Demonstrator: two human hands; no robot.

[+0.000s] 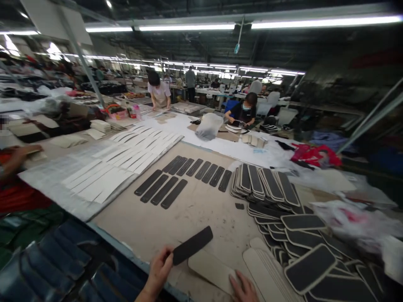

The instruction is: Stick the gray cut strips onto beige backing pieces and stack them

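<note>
My left hand, at the bottom centre, pinches the near end of a dark flat strip with rounded corners. The strip slants up to the right above the table. My right hand grips the right end of a beige rounded panel, its fingertips on the panel's top face; part of this hand is cut off by the frame's lower edge. The panel lies just right of the strip, partly next to it. A stack of similar beige panels is close by my right hand.
Dark strips lie in two rows on the brown tabletop. Piles of beige-edged dark panels fill the right side. White cut sheets cover the left. Co-workers stand or sit beyond; another person's arm is at left.
</note>
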